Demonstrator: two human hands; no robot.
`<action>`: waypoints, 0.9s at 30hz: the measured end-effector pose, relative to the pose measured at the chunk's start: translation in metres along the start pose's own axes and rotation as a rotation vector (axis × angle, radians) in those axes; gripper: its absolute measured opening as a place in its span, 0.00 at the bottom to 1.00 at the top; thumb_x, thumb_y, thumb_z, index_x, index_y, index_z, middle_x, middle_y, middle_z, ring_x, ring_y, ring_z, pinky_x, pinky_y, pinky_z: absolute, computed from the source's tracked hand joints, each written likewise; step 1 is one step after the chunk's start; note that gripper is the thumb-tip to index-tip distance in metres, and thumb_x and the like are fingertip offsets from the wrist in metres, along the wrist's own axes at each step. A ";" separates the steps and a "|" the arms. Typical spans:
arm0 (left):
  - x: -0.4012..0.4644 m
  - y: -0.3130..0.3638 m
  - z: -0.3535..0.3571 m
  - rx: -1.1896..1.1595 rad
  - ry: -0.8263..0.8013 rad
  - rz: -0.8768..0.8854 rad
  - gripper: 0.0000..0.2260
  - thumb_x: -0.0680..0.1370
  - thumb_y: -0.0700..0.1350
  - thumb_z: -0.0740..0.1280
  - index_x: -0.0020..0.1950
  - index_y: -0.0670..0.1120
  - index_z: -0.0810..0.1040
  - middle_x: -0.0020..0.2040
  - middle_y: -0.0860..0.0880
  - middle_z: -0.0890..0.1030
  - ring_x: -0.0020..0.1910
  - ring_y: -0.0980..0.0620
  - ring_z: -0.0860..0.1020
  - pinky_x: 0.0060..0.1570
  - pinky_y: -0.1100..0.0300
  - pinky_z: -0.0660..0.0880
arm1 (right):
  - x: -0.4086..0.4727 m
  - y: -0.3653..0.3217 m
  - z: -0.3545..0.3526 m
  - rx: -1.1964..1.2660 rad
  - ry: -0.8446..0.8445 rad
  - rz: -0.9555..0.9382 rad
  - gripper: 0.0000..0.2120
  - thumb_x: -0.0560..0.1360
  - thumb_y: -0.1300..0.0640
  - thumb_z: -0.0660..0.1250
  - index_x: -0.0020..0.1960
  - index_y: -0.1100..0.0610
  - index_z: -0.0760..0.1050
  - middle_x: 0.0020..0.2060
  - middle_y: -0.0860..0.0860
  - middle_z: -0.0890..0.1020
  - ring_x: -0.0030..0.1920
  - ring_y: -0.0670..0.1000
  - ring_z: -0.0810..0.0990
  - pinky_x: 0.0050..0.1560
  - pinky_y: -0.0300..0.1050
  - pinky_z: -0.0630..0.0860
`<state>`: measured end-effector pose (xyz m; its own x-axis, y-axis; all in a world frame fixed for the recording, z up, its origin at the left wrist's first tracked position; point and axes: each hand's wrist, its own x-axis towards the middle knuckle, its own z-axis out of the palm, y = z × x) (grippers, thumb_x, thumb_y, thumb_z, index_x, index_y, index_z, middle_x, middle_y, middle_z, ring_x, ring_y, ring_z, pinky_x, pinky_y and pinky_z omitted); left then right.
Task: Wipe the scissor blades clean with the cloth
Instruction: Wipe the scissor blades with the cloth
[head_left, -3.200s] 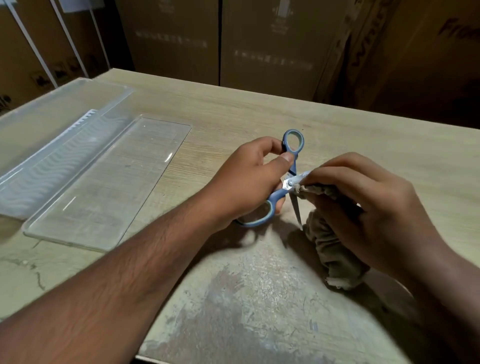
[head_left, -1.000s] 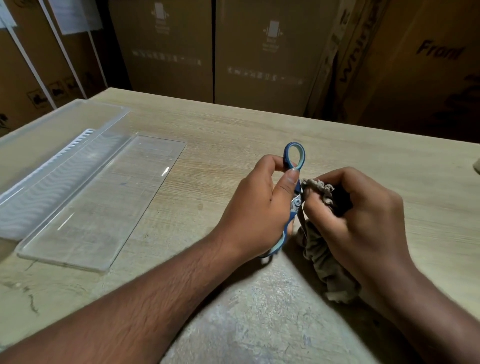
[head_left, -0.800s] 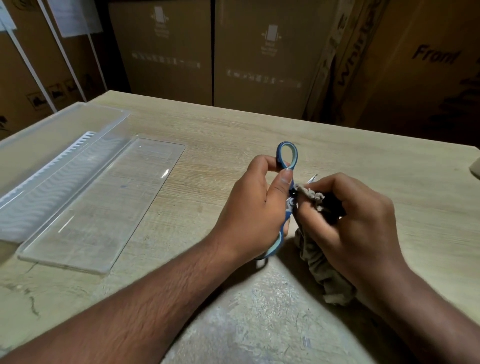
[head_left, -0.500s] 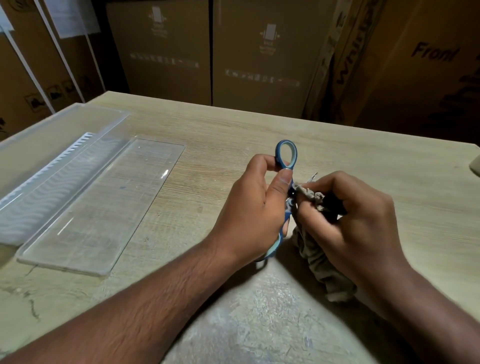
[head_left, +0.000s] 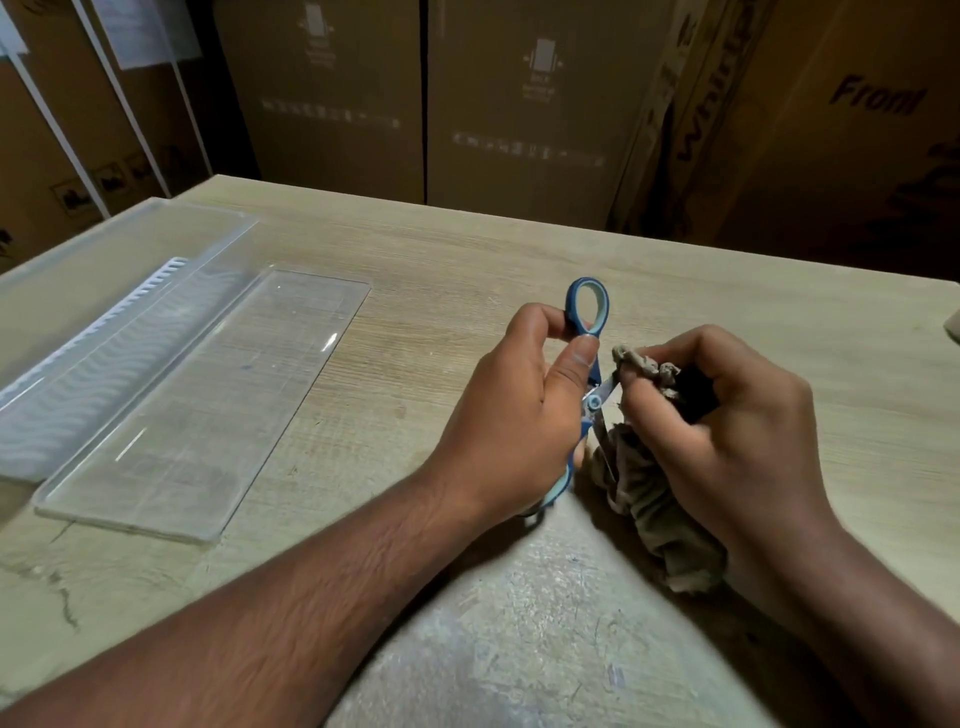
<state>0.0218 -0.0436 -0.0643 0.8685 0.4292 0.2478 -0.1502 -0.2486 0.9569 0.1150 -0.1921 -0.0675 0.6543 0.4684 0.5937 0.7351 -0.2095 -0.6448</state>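
Scissors (head_left: 589, 364) up above the table (head_left: 441, 270), blue handles gripped tight in the left hand (head_left: 524, 415), 1 loop poking up on top. Cloth (head_left: 649, 499) bunched in the closed right hand (head_left: 727, 441), pinched on a blade right by the little middle screw. Half a second ago, pinched at the same spot, a blade tip peeking out past the fingers; now hidden. Looks like wiping in short rubs, not done yet. Clear plastic tray (head_left: 171, 415) well apart, off to the left.

Looked like a storeroom or warehouse: tall cardboard cartons (head_left: 540, 104) stacked close behind a worn wooden table (head_left: 467, 249), strapped boxes (head_left: 62, 171) past its left edge.
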 end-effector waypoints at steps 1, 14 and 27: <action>0.001 0.001 0.001 -0.006 0.011 -0.004 0.05 0.88 0.48 0.61 0.61 0.47 0.72 0.26 0.52 0.76 0.19 0.58 0.73 0.23 0.61 0.69 | -0.001 -0.002 0.000 0.010 -0.021 -0.019 0.06 0.77 0.60 0.76 0.48 0.52 0.82 0.40 0.48 0.85 0.38 0.50 0.83 0.37 0.54 0.79; 0.002 0.006 -0.004 -0.032 0.030 -0.025 0.06 0.88 0.46 0.61 0.60 0.44 0.72 0.23 0.56 0.75 0.18 0.61 0.70 0.20 0.69 0.66 | -0.002 -0.008 0.001 -0.023 -0.077 -0.071 0.04 0.77 0.57 0.76 0.48 0.50 0.82 0.41 0.44 0.85 0.39 0.46 0.83 0.37 0.49 0.79; 0.003 0.004 -0.007 0.040 -0.023 -0.019 0.05 0.88 0.47 0.60 0.60 0.46 0.72 0.24 0.58 0.77 0.19 0.61 0.71 0.22 0.68 0.66 | 0.000 -0.002 -0.001 0.037 -0.043 0.050 0.02 0.76 0.56 0.75 0.47 0.51 0.83 0.39 0.46 0.86 0.38 0.48 0.83 0.38 0.53 0.79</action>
<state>0.0200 -0.0372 -0.0588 0.8819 0.4140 0.2257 -0.1152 -0.2751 0.9545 0.1136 -0.1921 -0.0653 0.6810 0.4948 0.5398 0.6942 -0.2017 -0.6909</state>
